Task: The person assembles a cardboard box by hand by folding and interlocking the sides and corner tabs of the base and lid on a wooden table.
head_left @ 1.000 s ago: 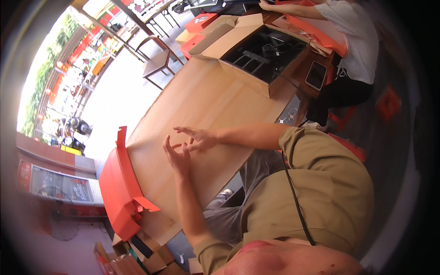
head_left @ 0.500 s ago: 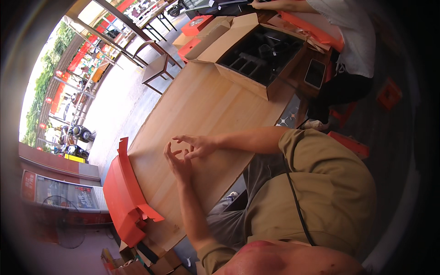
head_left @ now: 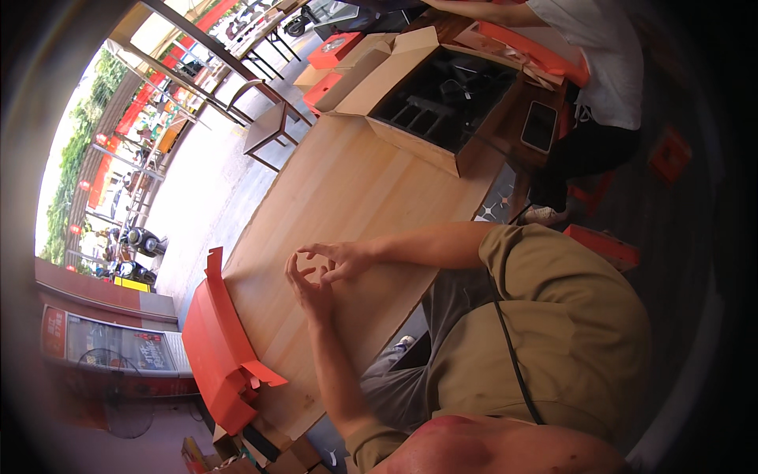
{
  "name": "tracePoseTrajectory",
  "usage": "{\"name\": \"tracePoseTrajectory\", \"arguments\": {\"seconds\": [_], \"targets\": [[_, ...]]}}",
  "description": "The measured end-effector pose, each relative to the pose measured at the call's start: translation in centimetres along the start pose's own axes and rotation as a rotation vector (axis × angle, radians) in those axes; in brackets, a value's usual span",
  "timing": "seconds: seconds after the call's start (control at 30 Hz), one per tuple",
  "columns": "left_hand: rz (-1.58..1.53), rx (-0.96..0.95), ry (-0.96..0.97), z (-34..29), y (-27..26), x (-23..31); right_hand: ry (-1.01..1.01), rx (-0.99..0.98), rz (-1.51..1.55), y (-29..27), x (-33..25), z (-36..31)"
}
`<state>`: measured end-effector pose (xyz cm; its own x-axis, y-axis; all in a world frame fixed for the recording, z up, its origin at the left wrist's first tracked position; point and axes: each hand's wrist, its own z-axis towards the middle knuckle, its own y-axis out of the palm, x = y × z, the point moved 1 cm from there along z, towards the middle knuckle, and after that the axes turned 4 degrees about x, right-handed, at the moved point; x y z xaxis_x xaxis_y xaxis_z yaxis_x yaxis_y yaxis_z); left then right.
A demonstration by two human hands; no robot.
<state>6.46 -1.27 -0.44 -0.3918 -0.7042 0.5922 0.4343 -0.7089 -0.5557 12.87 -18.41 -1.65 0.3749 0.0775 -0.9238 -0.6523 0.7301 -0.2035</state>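
Observation:
My left hand (head_left: 313,294) is raised over the wooden tabletop (head_left: 347,186), its fingers loosely curved and spread. My right hand (head_left: 345,261) comes in from the right, facing it, with the fingers also apart and bent. The fingertips of both hands are close together or lightly touching; I cannot tell which. Nothing shows between them. Left of my hands, at the table's end, lies a folded red cardboard box (head_left: 219,340) with loose flaps.
At the far end, an open brown carton (head_left: 414,146) holds a black insert with dark items. Beside it lie a phone (head_left: 540,126) and red boxes (head_left: 335,49). Another person (head_left: 592,63) is at the table's far right. A wooden chair (head_left: 268,130) stands beyond the left edge.
The view has shifted slightly, so the table and boxes sit a little differently in the picture. Both hands keep nearly the same pose, with small finger movements.

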Motion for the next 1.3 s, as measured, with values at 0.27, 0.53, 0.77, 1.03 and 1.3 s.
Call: {"name": "tracePoseTrajectory", "arguments": {"seconds": [0.27,0.53,0.77,1.03,1.3], "targets": [[0.059,-0.002,0.101,0.1,0.0,-1.8,-0.008,-0.008,0.05,0.4,-0.2,0.4],[0.026,-0.029,0.047,0.1,0.2,-1.3,-0.086,0.004,-0.02,0.1,-0.1,0.0],[0.0,-0.065,-0.051,0.1,-0.6,-0.7,-0.361,0.736,0.405,-2.4,-6.0,-1.7],[0.04,-0.041,0.003,0.3,-0.5,-1.7,-0.002,0.937,0.406,-12.7,-11.3,-13.6],[0.042,-0.08,-0.073,0.3,0.3,-2.4,0.192,1.14,0.847,-20.4,-10.2,-18.1]]}}
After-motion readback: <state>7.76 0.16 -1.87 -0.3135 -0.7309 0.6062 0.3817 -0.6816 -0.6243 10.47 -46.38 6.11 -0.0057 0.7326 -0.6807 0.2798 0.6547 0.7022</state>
